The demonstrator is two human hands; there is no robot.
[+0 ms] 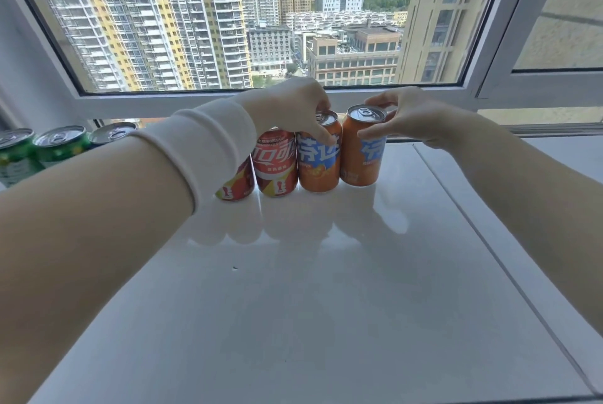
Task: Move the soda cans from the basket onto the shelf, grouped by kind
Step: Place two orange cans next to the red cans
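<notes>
Fingertips (321, 134) of the left hand (293, 106) clasp the rim of the left orange can (318, 162), while the right hand (411, 120) pinches the top of the right orange can (359, 155). Both cans stand upright, just beside each other, on the white shelf (293, 289) under the window (228, 12). Outward along the row stand two red cans (275, 165) and a cluster of green cans (62, 146) (the basket is out of view), so sorting by kind appears nearly finished, with only the release of this orange pair, and any cans unseen, seemingly left to do.
</notes>
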